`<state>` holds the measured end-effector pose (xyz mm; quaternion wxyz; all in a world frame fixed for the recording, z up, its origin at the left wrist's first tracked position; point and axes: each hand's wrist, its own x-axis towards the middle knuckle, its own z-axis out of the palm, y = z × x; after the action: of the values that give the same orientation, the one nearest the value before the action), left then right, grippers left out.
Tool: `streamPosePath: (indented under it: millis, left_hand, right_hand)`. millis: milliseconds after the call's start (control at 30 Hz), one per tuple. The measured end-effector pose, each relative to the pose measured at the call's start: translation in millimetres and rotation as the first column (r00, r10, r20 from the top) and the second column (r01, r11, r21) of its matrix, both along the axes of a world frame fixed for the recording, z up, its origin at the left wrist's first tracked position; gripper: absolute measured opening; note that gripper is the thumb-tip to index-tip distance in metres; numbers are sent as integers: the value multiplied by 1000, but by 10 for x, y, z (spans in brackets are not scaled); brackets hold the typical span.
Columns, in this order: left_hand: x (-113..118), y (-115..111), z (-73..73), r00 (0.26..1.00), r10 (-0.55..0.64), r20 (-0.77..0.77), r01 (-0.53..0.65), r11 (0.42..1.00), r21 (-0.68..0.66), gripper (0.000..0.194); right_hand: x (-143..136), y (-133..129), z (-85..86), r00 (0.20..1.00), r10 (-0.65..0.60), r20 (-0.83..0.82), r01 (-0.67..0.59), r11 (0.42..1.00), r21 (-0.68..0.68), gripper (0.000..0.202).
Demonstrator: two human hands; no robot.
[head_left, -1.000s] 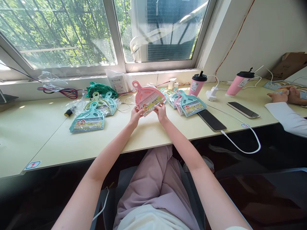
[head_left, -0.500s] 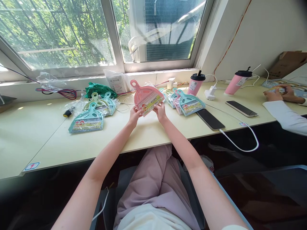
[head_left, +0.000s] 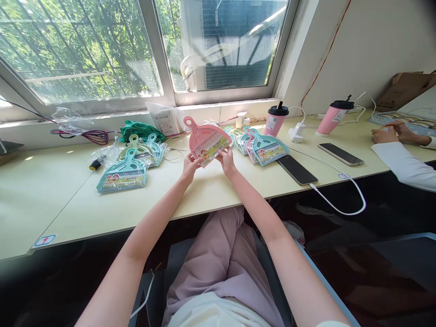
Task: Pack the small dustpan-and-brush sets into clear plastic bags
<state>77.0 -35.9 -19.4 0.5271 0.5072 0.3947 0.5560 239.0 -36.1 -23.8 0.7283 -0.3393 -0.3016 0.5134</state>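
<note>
A pink dustpan and brush set point(head_left: 208, 139), with white bristles and a printed label, is held up over the table between my two hands. My left hand point(head_left: 191, 166) grips its lower left corner. On the lower right edge, my right hand point(head_left: 226, 160) has its fingers closed. The set is tilted, its handle pointing up and left. Left of my hands lie several wrapped sets, a blue-green one point(head_left: 123, 171) in front and a green one point(head_left: 136, 147) behind. To the right rests another group, with a blue-green set point(head_left: 268, 147) on top.
A phone point(head_left: 297, 170) with a white cable and a second phone point(head_left: 341, 154) lie to the right. Two pink cups point(head_left: 274, 123) point(head_left: 333, 119) stand behind them. A screwdriver point(head_left: 97, 162) lies far left near a green bag point(head_left: 140, 130). Another person's hands point(head_left: 391, 132) are at far right.
My hands keep the pink set in nearly the same pose. The whole view has shifted slightly. At far right, the other person's hands have changed position a little.
</note>
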Motion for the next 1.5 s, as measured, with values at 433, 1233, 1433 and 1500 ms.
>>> streamPosePath:
  millis: [433,1233,1433,1500]
  left_hand:
    - [11,1,-20,1000,-21,12,21,1000,11,57]
    - [-30,86,-64,999,33,32,-30,995,-91,55]
    - [-35,86,-75,1000,20,24,-19,999,-41,53]
    - [-31,77,-69,999,22,27,-21,999,-38,52]
  right_hand:
    - [14,4,17,1000,-5,-24,4,999,-32,27]
    - [39,64,-10,998,58,-14,-59,991,-117,35]
    - [39,54,-2,999,55,-2,-55,993,-107,38]
    - [46,45,-1,998,61,-2,-61,994,-92,39]
